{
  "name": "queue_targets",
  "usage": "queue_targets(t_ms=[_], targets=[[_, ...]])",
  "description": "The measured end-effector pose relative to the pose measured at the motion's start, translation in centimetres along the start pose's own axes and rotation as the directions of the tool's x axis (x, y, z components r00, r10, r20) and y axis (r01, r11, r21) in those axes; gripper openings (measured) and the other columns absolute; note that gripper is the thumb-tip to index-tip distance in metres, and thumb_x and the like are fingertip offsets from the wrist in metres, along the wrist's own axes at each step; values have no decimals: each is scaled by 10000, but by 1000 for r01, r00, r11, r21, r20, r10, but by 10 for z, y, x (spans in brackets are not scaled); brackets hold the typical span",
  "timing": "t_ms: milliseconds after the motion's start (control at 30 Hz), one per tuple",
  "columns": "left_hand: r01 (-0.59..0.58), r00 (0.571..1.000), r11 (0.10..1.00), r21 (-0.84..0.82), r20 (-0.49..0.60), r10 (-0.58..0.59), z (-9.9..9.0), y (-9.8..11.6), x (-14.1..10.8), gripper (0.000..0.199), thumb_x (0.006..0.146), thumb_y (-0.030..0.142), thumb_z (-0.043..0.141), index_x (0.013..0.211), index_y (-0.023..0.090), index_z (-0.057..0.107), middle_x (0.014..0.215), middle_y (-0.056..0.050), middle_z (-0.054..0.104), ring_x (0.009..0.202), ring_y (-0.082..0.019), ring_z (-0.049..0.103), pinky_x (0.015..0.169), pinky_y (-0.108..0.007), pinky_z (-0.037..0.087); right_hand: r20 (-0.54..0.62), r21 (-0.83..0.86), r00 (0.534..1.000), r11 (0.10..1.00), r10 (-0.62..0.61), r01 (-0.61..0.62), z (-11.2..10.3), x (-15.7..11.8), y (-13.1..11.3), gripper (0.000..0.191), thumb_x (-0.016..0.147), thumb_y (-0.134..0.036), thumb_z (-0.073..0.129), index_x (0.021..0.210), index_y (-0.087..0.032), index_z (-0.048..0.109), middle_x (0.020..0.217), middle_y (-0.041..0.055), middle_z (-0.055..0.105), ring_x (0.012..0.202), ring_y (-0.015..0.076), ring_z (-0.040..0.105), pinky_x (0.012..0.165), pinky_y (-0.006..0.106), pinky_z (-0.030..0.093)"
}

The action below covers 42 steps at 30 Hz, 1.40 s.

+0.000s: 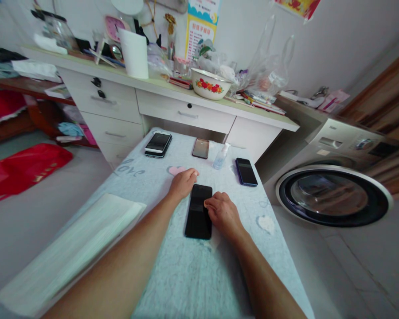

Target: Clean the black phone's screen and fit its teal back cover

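Note:
A black smartphone [198,212] lies flat, screen up, on the cloth-covered table between my hands. Just beyond its top left corner is my left hand [183,182], fingers curled closed and nothing showing in them. My right hand [223,213] rests over the phone's right edge with its fingers bent together and their tips on the screen. Whatever may be pinched under those fingers is hidden. Past my hands stand a small clear spray bottle [221,156] and, left of it, a brownish phone case [201,148].
Stacked phones [158,144] lie at the table's far left, and a dark blue-edged phone [246,172] at the right. A folded pale cloth [69,252] runs along the left side. Beyond are a white desk [186,108] and a washing machine [332,177].

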<state>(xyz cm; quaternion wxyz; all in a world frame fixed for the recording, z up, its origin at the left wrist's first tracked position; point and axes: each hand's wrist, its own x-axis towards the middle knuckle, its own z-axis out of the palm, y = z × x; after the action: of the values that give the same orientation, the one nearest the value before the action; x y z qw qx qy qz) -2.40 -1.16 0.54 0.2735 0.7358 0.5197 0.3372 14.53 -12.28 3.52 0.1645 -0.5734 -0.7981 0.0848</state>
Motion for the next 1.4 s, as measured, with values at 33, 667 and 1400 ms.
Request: queue_targets(t_ms=[33, 667, 1400], targets=[[1, 1000, 1000, 0, 0, -1, 0, 0, 0, 376, 904, 355, 302, 936, 204, 645, 782, -27, 690, 807, -184, 633, 757, -287, 444, -4, 10, 1000, 1000, -15, 15, 1, 0, -2, 190, 886, -148, 561, 918, -238, 725, 926, 40, 631, 916, 187, 516, 782, 279, 404], [-34, 988, 989, -141, -152, 13, 2, -2, 1, 307, 885, 299, 377, 922, 188, 661, 782, -27, 688, 802, -179, 635, 773, -292, 475, 56, 101, 951, 949, -304, 298, 7, -5, -33, 185, 921, -183, 544, 915, -234, 721, 902, 31, 618, 840, 158, 492, 699, 266, 391], [-33, 999, 933, 358, 26, 25, -35, 42, -21, 196, 818, 187, 462, 836, 198, 657, 924, -75, 683, 893, -216, 620, 820, -324, 444, 6, 32, 999, 999, 32, -32, -6, 0, 20, 229, 907, -163, 544, 993, -246, 740, 938, 50, 647, 962, 187, 548, 833, 273, 430]])
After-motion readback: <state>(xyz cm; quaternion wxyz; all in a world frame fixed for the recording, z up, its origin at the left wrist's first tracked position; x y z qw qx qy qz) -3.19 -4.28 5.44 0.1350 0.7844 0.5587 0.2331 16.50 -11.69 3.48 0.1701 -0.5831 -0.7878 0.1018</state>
